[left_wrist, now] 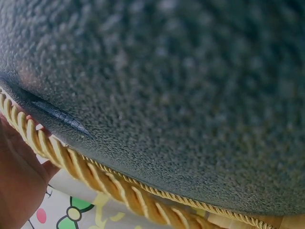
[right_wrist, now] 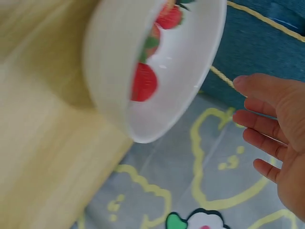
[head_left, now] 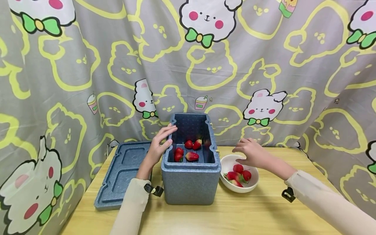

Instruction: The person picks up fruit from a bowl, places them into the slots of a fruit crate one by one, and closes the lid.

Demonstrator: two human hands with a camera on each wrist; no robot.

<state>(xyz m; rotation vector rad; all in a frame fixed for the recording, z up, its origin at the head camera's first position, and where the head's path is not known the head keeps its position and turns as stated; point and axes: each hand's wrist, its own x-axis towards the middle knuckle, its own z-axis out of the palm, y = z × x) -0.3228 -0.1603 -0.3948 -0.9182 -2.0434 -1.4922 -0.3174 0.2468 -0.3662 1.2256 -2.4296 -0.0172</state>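
Note:
A blue-grey foam box (head_left: 189,186) stands uncovered on the table, with several strawberries (head_left: 192,156) on its floor. My left hand (head_left: 158,146) rests on the box's left rim, fingers reaching over the edge. In the left wrist view the box wall (left_wrist: 167,95) fills most of the picture, and part of the left hand (left_wrist: 21,176) shows beside a twisted gold rope. Over the back of a white bowl (head_left: 254,182) hovers my right hand (head_left: 254,153). Several strawberries (head_left: 238,168) lie in that bowl. The right wrist view shows the right hand (right_wrist: 281,133) holding nothing, its fingers loosely extended.
The box's lid (head_left: 123,173) lies flat on the table left of the box. Gold rope (left_wrist: 95,179) runs along the box's outside. A patterned curtain (head_left: 211,65) hangs behind the wooden table (head_left: 249,215).

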